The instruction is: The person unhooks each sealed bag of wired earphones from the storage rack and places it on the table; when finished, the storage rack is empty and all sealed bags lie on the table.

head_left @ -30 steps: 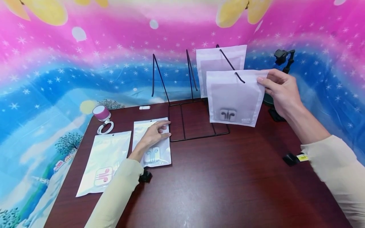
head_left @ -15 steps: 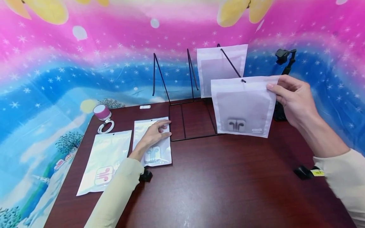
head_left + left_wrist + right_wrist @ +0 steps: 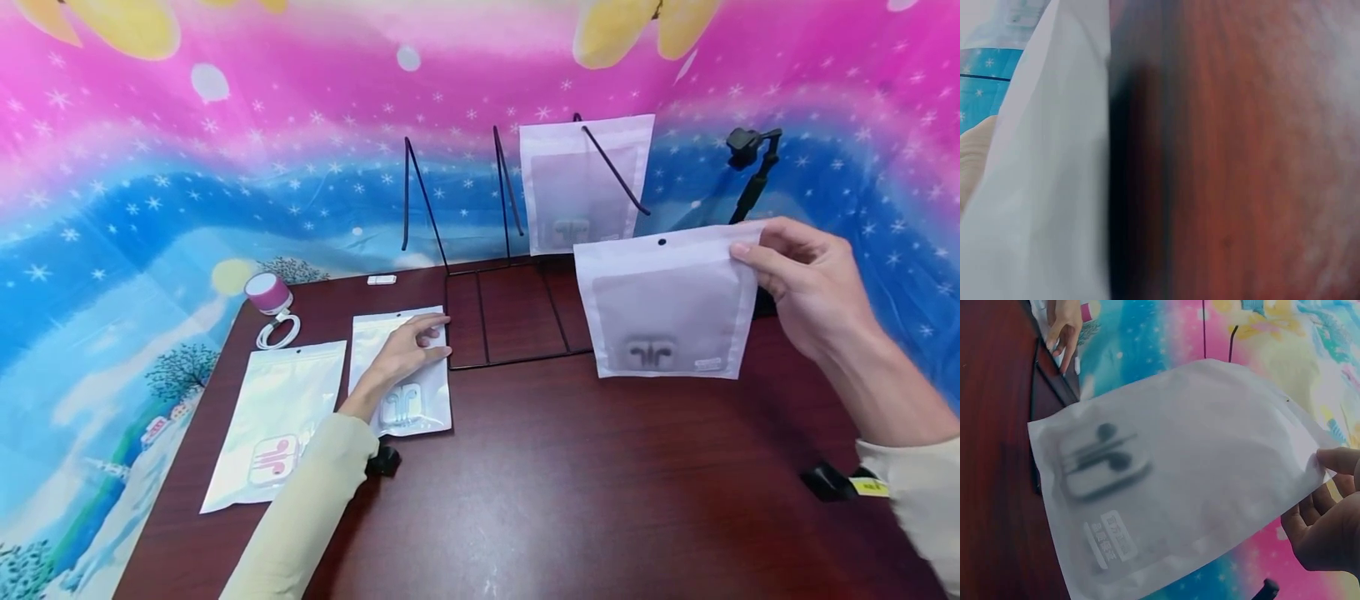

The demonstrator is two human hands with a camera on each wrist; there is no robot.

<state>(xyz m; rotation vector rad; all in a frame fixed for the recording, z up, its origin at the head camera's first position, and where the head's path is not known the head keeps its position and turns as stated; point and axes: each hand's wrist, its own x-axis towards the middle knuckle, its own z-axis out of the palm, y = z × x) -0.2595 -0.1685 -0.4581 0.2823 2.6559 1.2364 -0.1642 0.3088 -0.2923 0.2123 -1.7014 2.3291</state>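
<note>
My right hand [image 3: 813, 283] pinches the top right corner of a white frosted zip bag [image 3: 667, 308] with dark earphones [image 3: 651, 354] in a case inside. The bag hangs in the air, just in front of and below the tip of the wire rack's right hook [image 3: 615, 171], its punched hole free of the hook. Farther back on that hook hangs a similar bag [image 3: 577, 187]. My left hand [image 3: 405, 354] rests with relaxed fingers on a flat zip bag [image 3: 375, 333] that contains light blue earphones [image 3: 403, 405], beside the rack's base [image 3: 525, 360].
Left of the left hand lies a zip bag [image 3: 288, 392] with pink earphones. A pink round speaker [image 3: 267, 293], a coiled white cable [image 3: 277, 331] and a small white stick [image 3: 382, 280] are behind it. A black clamp stand [image 3: 756, 179] rises at the back right.
My right hand has drawn the frosted bag forward, down and to the right, off the end of the hook. The left hand stays in place on its bag.
</note>
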